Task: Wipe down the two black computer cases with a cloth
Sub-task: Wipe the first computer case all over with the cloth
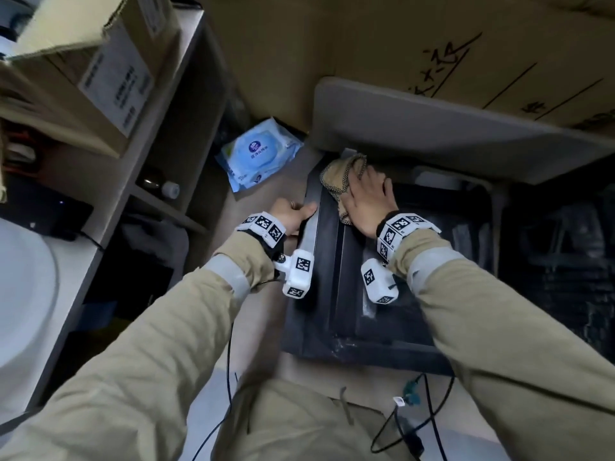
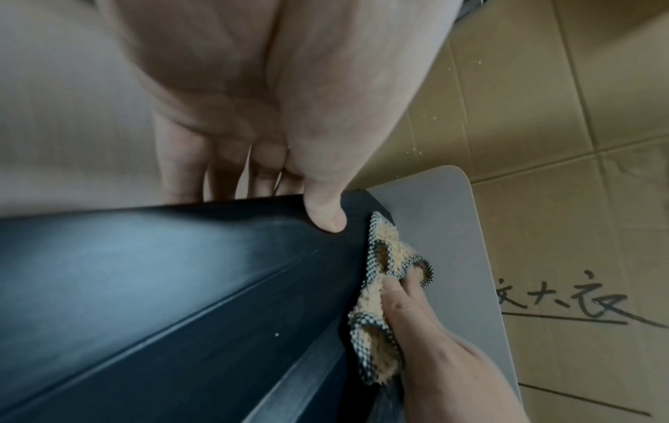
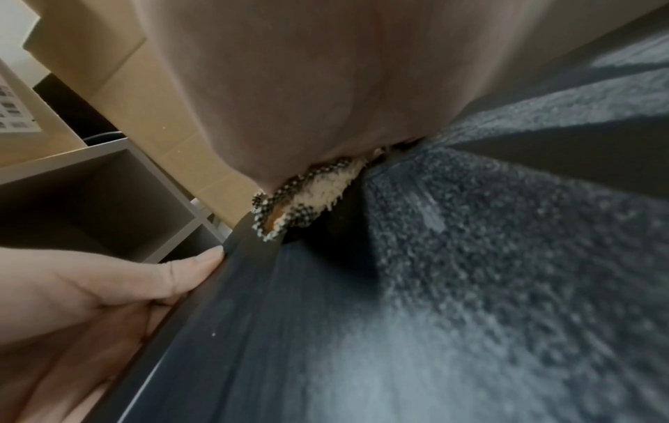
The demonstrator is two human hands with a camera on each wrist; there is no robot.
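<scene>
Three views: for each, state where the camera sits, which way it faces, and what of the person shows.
Head: looks down at the black metal computer case; both sleeves, left hand, right hand.
Left wrist: along the left palm, thumb on the case edge.
Right wrist: under the right palm, across the dusty case top.
Shared by all: the tan fluffy cloth with checked trim, under the right hand.

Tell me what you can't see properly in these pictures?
- Second black case: head view, dark under the grey table.
- Right hand palm: covered by itself, pressing the cloth.
- Left hand fingers: behind the case edge.
- Box label: blurred.
</scene>
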